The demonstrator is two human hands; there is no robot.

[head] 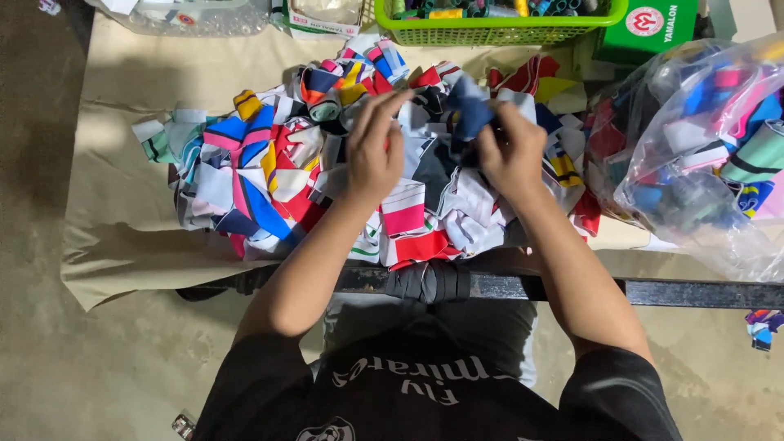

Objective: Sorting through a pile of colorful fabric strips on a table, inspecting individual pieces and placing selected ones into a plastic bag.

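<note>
The desk (122, 237) is covered with brown paper; its near edge is a dark metal rail, and bare paper lies open at the left. A pile of multicoloured fabric scraps (269, 175) fills the centre, from the rail almost to the far edge. A clear plastic bag (702, 188) of similar scraps closes off the right side. A green basket (498, 33) of thread spools stands at the far edge, a green box (649, 28) just beside it.

The left hand (374, 155) rests on the pile with its fingers curled; whether its grip encloses a scrap cannot be told. The right hand (510, 155) has its grip clenched on a dark blue fabric piece (467, 110), held just above the pile centre, long axis pointing away from the person.
</note>
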